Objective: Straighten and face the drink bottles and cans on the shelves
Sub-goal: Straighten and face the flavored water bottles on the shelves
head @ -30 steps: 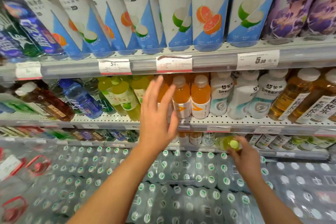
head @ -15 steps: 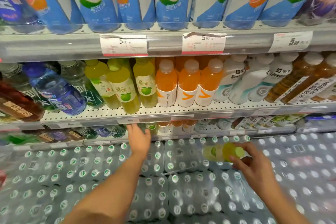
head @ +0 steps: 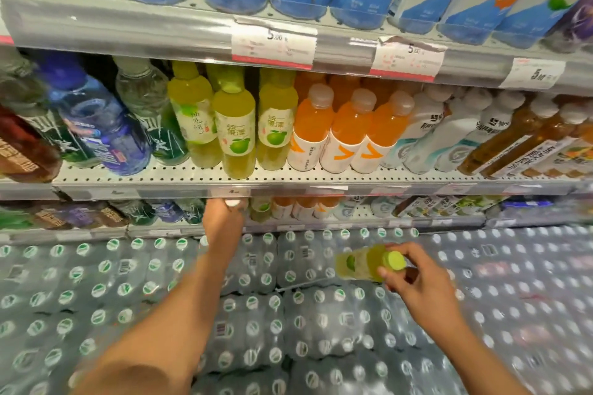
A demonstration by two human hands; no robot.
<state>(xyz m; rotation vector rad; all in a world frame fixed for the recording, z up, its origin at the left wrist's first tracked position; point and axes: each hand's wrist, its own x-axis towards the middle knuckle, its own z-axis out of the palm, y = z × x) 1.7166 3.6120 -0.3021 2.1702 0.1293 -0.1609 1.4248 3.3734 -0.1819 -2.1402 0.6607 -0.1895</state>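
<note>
Under shelf lip, left hand (head: 224,221) grip unclear; right hand (head: 417,285) pinches cylindrical green-capped bottle (head: 362,263).

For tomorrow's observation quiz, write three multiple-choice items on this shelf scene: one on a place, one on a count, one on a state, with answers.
1. Where does the left hand reach?
A. top shelf
B. lower shelf, under the green drinks
C. water packs

2. How many orange bottles stand in the front row?
A. one
B. three
C. six

3. The green-capped bottle is
A. held by the right hand
B. standing on a shelf
C. lying loose

Answers: B, its fingers vanish under that shelf edge; B, three caps side by side; A, fingers grip its neck.
</note>
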